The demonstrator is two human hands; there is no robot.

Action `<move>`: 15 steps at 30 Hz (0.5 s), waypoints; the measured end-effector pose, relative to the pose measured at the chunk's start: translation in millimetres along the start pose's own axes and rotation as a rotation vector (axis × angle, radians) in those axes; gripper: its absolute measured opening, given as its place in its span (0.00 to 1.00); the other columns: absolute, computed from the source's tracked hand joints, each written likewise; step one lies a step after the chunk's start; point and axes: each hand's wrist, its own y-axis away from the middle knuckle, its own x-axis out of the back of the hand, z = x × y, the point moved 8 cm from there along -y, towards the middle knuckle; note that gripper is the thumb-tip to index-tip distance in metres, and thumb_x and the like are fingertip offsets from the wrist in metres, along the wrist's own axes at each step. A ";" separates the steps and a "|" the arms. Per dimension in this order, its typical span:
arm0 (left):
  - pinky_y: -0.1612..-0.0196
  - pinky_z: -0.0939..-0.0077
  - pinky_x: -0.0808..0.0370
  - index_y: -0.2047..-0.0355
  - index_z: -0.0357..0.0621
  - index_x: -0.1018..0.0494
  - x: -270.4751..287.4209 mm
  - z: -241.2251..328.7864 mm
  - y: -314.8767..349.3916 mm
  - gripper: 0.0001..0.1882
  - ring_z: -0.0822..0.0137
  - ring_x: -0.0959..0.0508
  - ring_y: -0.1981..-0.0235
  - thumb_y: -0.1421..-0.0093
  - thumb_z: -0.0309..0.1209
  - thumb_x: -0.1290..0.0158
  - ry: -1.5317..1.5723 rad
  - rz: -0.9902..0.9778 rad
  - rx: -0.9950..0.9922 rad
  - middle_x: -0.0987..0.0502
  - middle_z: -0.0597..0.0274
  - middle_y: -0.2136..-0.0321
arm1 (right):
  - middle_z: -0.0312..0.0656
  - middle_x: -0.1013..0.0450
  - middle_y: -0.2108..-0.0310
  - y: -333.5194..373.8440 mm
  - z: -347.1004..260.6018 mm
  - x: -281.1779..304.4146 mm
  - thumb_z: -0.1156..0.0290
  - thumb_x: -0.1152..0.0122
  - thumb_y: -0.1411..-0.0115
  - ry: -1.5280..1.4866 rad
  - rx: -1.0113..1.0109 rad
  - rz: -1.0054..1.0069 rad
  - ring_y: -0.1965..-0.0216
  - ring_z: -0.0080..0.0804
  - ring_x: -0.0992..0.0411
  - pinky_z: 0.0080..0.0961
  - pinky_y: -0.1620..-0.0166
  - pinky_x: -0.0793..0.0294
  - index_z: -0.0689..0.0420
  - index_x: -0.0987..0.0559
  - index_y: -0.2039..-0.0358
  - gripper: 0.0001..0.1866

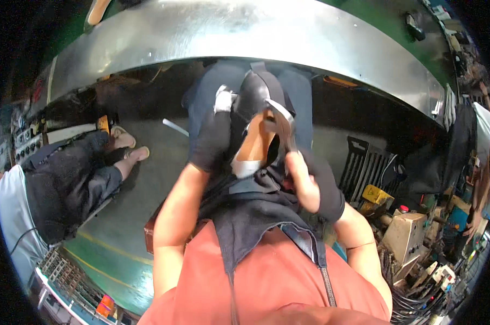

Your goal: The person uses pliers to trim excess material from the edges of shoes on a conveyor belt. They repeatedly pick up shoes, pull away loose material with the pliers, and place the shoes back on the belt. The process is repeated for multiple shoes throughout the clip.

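A black leather shoe [254,89] lies across my lap, with its tan inner sole [255,142] facing up and a pale heel end toward me. My left hand [221,105], in a dark covering with white-wrapped fingers, closes against the left side of the shoe. Coming in from the right, my right hand [305,187] is closed around the near end of a long tool [284,127]. Motion blurs this tool, which has a dark shaft and a shiny, hammer-like metal end above the shoe's opening. Its exact kind is unclear.
A shiny metal bench [228,30] curves across in front of my knees. To the left sits another person [66,189] in dark clothes. At right stand a dark slatted crate [361,168], a yellow part [376,197], a metal box [404,235] and several cables.
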 end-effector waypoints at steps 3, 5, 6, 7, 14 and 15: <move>0.62 0.62 0.28 0.53 0.39 0.31 -18.1 13.8 14.5 0.18 0.47 0.23 0.65 0.36 0.39 0.56 -0.537 0.155 -0.470 0.24 0.45 0.64 | 0.36 0.33 0.83 -37.3 60.9 1.7 0.47 0.59 0.33 -0.049 -0.282 0.035 0.80 0.23 0.34 0.25 0.74 0.34 0.61 0.26 0.71 0.27; 0.58 0.63 0.26 0.47 0.41 0.33 -24.8 -40.4 21.9 0.21 0.43 0.24 0.60 0.39 0.36 0.52 -0.771 0.186 -0.230 0.25 0.42 0.58 | 0.35 0.33 0.84 -56.7 93.6 3.4 0.44 0.61 0.33 -0.008 -0.316 -0.025 0.82 0.21 0.35 0.24 0.75 0.35 0.60 0.26 0.72 0.30; 0.54 0.65 0.26 0.43 0.38 0.35 -8.8 -66.4 12.6 0.25 0.46 0.22 0.57 0.40 0.33 0.49 -0.585 0.071 -0.322 0.26 0.40 0.54 | 0.35 0.32 0.84 -58.0 89.4 8.5 0.44 0.61 0.34 -0.063 -0.215 -0.008 0.81 0.20 0.34 0.23 0.76 0.35 0.59 0.25 0.74 0.30; 0.51 0.66 0.27 0.43 0.36 0.36 -8.3 -84.8 6.9 0.27 0.48 0.23 0.54 0.42 0.33 0.47 -0.189 -0.042 -0.121 0.26 0.39 0.53 | 0.35 0.31 0.83 -66.8 90.5 11.7 0.44 0.60 0.34 -0.077 -0.163 -0.043 0.81 0.21 0.34 0.23 0.76 0.35 0.59 0.25 0.74 0.30; 0.39 0.62 0.39 0.40 0.28 0.45 -26.9 -84.1 39.7 0.39 0.45 0.36 0.40 0.46 0.34 0.41 -0.507 0.073 -0.302 0.37 0.36 0.43 | 0.51 0.28 0.79 -64.6 46.5 38.5 0.52 0.54 0.34 0.576 0.154 -0.307 0.79 0.40 0.29 0.36 0.71 0.30 0.62 0.23 0.69 0.24; 0.39 0.62 0.40 0.40 0.28 0.44 -29.1 -85.4 40.6 0.39 0.44 0.36 0.40 0.47 0.34 0.41 -0.494 0.052 -0.280 0.36 0.35 0.43 | 0.52 0.28 0.79 -61.6 39.2 33.7 0.52 0.54 0.35 0.689 0.205 -0.310 0.79 0.44 0.28 0.38 0.71 0.29 0.61 0.23 0.69 0.23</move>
